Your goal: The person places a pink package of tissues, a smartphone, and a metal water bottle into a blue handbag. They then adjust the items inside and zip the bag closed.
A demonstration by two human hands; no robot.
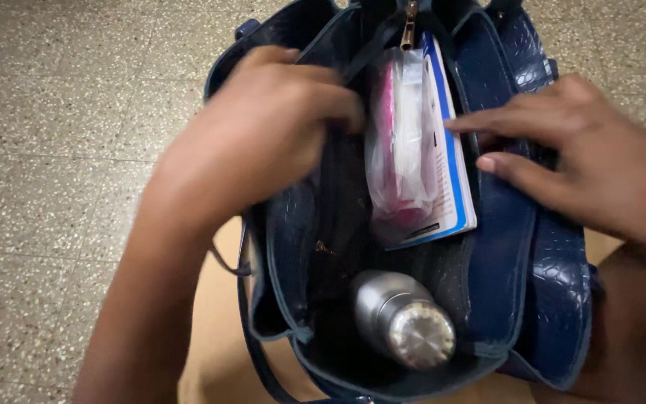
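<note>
The fingers (338,105) of the left hand (256,135) are curled over the left edge of the open handbag (555,284), closed around the bag's rim and inner lining, pulling that side outward; the hand is blurred, so the exact grip is hard to read. The fingers (487,120) of the right hand (585,150) are stretched out and spread, not closed around anything: the fingertips press on the right wall of the bag and reach the edge of a blue-and-white booklet (454,172).

The handbag is dark blue with a scaly, textured outside and a dark lining, and it stands open between the two hands. Inside, toward the far end, the booklet leans against the right wall. Against the booklet's left face lies a clear plastic pouch (401,142) with something pink and white in it. Above the pouch a brass zipper pull (410,26) hangs at the bag's top edge. At the near end of the bag a steel bottle (401,318) lies tilted, its round cap facing up toward the camera.

The bag rests on a tan surface (214,352), with a speckled stone floor (61,150) beyond.
</note>
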